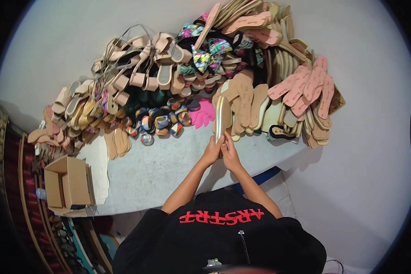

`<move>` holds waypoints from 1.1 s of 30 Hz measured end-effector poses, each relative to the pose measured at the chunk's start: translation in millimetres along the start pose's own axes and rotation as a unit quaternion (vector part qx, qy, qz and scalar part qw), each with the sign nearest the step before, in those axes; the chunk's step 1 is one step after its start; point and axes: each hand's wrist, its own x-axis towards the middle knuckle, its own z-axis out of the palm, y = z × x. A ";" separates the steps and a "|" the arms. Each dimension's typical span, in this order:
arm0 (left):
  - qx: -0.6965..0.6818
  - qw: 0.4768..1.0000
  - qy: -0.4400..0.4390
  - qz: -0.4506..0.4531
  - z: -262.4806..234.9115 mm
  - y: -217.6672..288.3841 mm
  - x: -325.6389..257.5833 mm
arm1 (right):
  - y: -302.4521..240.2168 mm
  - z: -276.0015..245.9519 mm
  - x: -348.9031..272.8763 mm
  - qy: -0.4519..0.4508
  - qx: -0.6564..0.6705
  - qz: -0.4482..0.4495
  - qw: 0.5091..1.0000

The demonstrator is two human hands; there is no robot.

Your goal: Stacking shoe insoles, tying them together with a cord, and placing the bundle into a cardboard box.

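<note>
Both hands meet at the near end of one long beige flat sandal sole (223,119), held on edge above the table. The left hand (212,151) is curled round the sole's lower left side; the right hand (230,154) is closed on its lower right, and the two hands touch. The sole stands approx. upright, far end pointing away from the person, just in front of the heap.

Counts: 1 sole in hand; 1 bright pink rubber glove (202,114) lying flat near the sole's left; approx. 6 salmon-pink rubber outsoles (306,86) fanned at right; the rest too many to count, i.e. tan insoles (246,98) stacked behind the hands, beige strappy sandal uppers (141,68) at left-centre, floral-print fabric straps (205,52) on top, small multicolour rounded pieces (162,122) in front.

Surface: a pale grey worn tabletop (160,166), bare towards the near edge, against a plain off-white wall (59,41). A light floor (351,192) shows at right.

Containers: 1 open brown cardboard box (68,185) at the table's left near corner, lying on its side; contents can't be made out.
</note>
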 end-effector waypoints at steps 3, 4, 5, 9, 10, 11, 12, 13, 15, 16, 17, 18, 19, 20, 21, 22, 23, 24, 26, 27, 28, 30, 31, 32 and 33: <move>-0.068 0.997 0.003 -0.045 -33.9 -17.6 -17.6 | 4.8 10.5 -3.1 -0.051 -0.154 0.036 0.986; -0.102 0.994 -0.004 -0.045 -43.0 -23.3 -24.7 | 7.4 10.2 2.4 -0.054 -0.226 -0.051 0.971; -0.105 0.993 0.000 -0.049 -52.3 -29.2 -33.8 | 9.6 8.2 8.7 -0.024 -0.221 -0.033 0.974; -0.008 0.996 0.063 -0.065 -80.2 -41.5 -61.2 | 12.3 -21.7 65.6 0.175 -0.300 -0.067 0.935; 0.121 0.986 0.106 -0.053 -84.9 -45.0 -65.0 | 1.7 -29.0 79.9 0.209 -0.330 -0.059 0.919; 0.250 0.957 0.142 -0.036 -85.6 -46.6 -66.5 | 4.9 -41.3 94.8 0.236 -0.380 -0.060 0.892; 0.251 0.957 0.139 -0.036 -85.4 -51.6 -65.8 | 9.7 -49.1 106.1 0.262 -0.427 -0.061 0.863; 0.283 0.945 0.163 -0.024 -85.9 -59.0 -65.3 | 9.3 -47.1 112.1 0.260 -0.428 -0.060 0.864; 0.314 0.931 0.186 -0.013 -84.2 -67.4 -67.5 | 11.5 -44.8 118.3 0.215 -0.470 0.076 0.852; 0.319 0.930 0.184 -0.012 -82.0 -68.3 -69.2 | 15.0 -43.7 118.3 0.214 -0.471 0.078 0.852; 0.324 0.928 0.182 -0.011 -79.3 -69.1 -70.1 | 19.0 -42.6 117.5 0.216 -0.501 0.091 0.833; 0.324 0.928 0.182 -0.014 -77.9 -72.3 -71.2 | 22.2 -41.0 116.9 0.216 -0.530 0.104 0.813; 0.315 0.931 0.185 0.015 -76.2 -75.6 -71.5 | 23.3 -43.1 118.3 0.215 -0.530 0.106 0.814; 0.305 0.933 0.187 0.043 -74.6 -78.7 -72.0 | 23.1 -47.1 120.8 0.213 -0.520 0.121 0.819; 0.306 0.933 0.187 0.041 -72.8 -79.0 -72.6 | 20.7 -47.8 121.8 0.209 -0.510 0.134 0.823; 0.308 0.931 0.188 0.047 -71.4 -79.2 -72.7 | 18.7 -48.1 120.8 0.208 -0.509 0.137 0.824; 0.311 0.930 0.189 0.054 -70.7 -79.1 -72.5 | 16.3 -49.0 119.3 0.234 -0.486 0.132 0.831; 0.311 0.930 0.188 0.054 -70.2 -79.6 -71.2 | 12.7 -49.9 116.9 0.262 -0.463 0.127 0.837; 0.326 0.923 0.194 0.072 -70.8 -81.9 -66.5 | 21.8 -65.6 111.0 0.237 -0.397 0.123 0.878; 0.326 0.923 0.192 0.073 -71.5 -86.2 -62.1 | 25.1 -71.1 106.7 0.210 -0.329 0.117 0.913; 0.318 0.923 0.202 0.078 -76.0 -92.0 -60.2 | 22.6 -64.4 99.0 0.205 -0.328 0.117 0.915; 0.309 0.923 0.215 0.083 -84.7 -99.6 -57.2 | 18.1 -53.6 73.7 0.195 -0.263 0.141 0.934; 0.279 0.932 0.218 0.079 -89.1 -100.3 -56.4 | 21.7 -46.1 60.4 0.192 -0.262 0.139 0.935; 0.248 0.940 0.222 0.074 -92.9 -101.4 -57.5 | 26.0 -36.2 45.9 0.184 -0.202 0.101 0.957; 0.247 0.940 0.223 0.076 -95.7 -104.4 -59.0 | 31.3 -29.2 31.2 0.177 -0.142 0.062 0.972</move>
